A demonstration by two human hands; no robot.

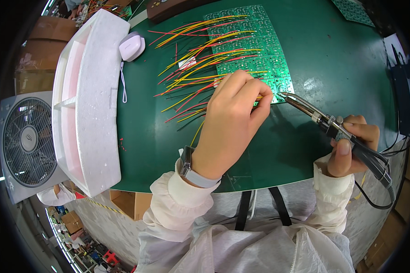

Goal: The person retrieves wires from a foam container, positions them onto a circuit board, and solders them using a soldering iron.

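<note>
Board (pixel 269 42): bright green, repeating grid pattern, pale markings. Wires (pixel 221 54): yellow, red, black. Table (pixel 323 54): dark green. Iron (pixel 322 119): silver and black. Box (pixel 98 104): white, pinkish inside. Case (pixel 132 46): pale lilac. Strap (pixel 204 181): grey. Sleeves (pixel 173 204): white. Fan (pixel 29 139): grey and black. Carton (pixel 142 204): brown.

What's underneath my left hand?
Red, yellow and dark wires poke out beside your left hand, and a green circuit board shows past its fingers. Whatever lies directly beneath the palm is covered.

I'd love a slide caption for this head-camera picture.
Left hand over a green circuit board panel with coloured wires; right hand holding a soldering iron.
</note>
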